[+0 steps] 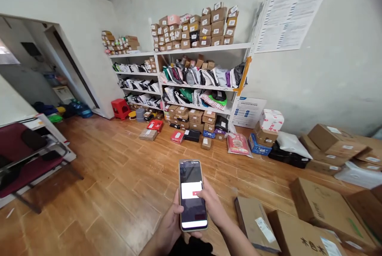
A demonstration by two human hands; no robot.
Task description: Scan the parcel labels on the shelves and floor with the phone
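A smartphone in a pale case is held upright in front of me, low in the middle of the view. Its lit screen has a dark background, a white pop-up box with a red button, and a white bar along the bottom. My left hand wraps round the phone's left side, thumb at the edge. On the right side, my right hand grips the phone, its thumb over the screen by the red button. The fingers behind the phone are mostly hidden.
White shelves against the back wall carry many labelled boxes and bagged parcels. More parcels, such as a red-and-white bag, lie on the wooden floor. Large cartons stand at my right. A dark red chair and a red stool are leftward.
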